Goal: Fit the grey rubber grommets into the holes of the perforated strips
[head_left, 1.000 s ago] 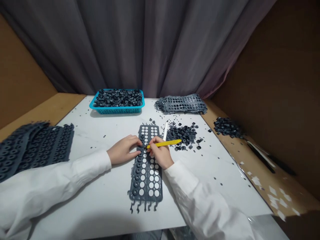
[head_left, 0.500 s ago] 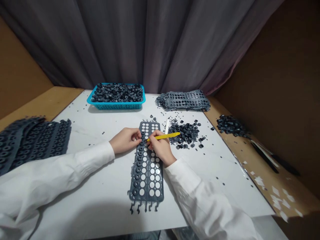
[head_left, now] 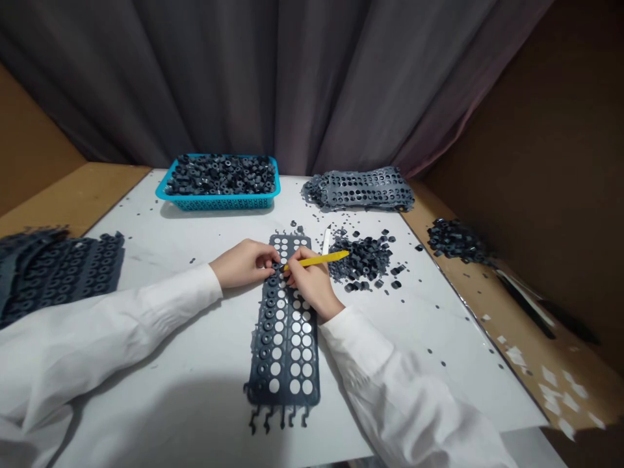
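Observation:
A dark grey rubber sheet (head_left: 287, 351) lies lengthwise on the white work surface, with rows of round holes showing white. Black rings fill most of its left column, from the near end up to my hands. My right hand (head_left: 312, 283) grips a slim yellow pen-like tool (head_left: 322, 259), its tip down at the sheet's left columns. Opposite it, my left hand (head_left: 244, 263) has thumb and fingers pinched together at the sheet's left edge, by the topmost rings. Whatever sits between those fingertips is too small to make out.
A blue basket (head_left: 219, 199) of black rings stands at the back. Perforated sheets (head_left: 365, 188) are stacked back right, near a pile of small black pieces (head_left: 363, 260) and a white stick (head_left: 326, 240). More ringed sheets (head_left: 92, 273) lie left; dark tools (head_left: 526, 302) and white scraps (head_left: 550, 393) lie right.
The view has shifted slightly. Both hands stay at the left columns of the sheet, and the left fingertips have closed in nearer to the tool's tip.

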Demonstrator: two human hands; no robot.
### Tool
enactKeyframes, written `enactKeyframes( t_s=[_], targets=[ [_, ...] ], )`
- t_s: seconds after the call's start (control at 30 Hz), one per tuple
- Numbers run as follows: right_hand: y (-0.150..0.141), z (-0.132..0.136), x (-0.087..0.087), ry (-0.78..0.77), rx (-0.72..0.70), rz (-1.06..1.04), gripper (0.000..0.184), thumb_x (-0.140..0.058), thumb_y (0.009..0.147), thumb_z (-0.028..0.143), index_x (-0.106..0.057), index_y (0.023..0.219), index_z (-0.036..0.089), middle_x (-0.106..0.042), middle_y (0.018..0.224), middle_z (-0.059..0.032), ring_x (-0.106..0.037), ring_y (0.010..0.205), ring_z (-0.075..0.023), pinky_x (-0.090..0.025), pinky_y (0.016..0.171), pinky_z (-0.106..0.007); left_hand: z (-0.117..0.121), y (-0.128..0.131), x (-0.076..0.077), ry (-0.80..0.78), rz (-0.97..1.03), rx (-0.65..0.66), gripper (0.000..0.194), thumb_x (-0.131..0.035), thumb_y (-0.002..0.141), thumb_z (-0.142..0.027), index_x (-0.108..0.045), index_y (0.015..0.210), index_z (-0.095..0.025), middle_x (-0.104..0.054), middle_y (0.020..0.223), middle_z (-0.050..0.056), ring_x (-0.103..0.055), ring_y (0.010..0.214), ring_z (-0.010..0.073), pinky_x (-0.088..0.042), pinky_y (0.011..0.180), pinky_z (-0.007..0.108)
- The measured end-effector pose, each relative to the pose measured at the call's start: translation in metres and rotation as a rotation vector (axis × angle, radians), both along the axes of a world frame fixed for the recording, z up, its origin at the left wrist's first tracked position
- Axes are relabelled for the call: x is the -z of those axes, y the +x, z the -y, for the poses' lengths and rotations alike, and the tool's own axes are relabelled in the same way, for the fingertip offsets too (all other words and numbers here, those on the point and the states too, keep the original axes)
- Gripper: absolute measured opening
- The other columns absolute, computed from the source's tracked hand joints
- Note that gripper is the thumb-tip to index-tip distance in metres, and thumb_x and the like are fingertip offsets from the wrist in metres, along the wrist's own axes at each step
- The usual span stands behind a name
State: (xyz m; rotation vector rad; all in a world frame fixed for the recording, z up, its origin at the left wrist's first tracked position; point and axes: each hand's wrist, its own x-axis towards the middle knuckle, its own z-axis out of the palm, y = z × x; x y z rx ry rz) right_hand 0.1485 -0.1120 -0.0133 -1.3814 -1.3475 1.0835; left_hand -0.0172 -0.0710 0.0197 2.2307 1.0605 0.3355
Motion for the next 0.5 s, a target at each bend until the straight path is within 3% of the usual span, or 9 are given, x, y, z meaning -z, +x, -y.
enactKeyframes(
  t_s=[0.23, 0.5],
  targets=[
    [0.000, -0.001, 0.001, 0.057, -0.016, 0.089, 0.013, -0.044, 0.073, 0.023, -0.044, 0.061, 0.020, -0.051, 0.053, 0.0048, -0.049, 0.054, -0.0112, -0.039, 0.053, -0.022, -0.007, 0.004, -0.006, 0.184, -0.168, 0.174, 0.024, -0.052, 0.072, -0.012, -0.067, 0.090, -0.018, -0.063, 0.073, 0.002, -0.055, 0.066, 0.0143, -0.041, 0.063, 0.024],
    [-0.002, -0.003, -0.001, 0.056, -0.030, 0.116, 0.015, -0.042, 0.074, 0.023, -0.041, 0.059, 0.021, -0.048, 0.051, 0.0049, -0.048, 0.055, -0.0121, -0.039, 0.053, -0.023, -0.020, 0.008, -0.009, 0.330, -0.329, 0.440, 0.013, -0.051, 0.078, -0.015, -0.063, 0.076, -0.019, -0.060, 0.074, 0.003, -0.054, 0.063, 0.0145, -0.040, 0.060, 0.025]
  ],
)
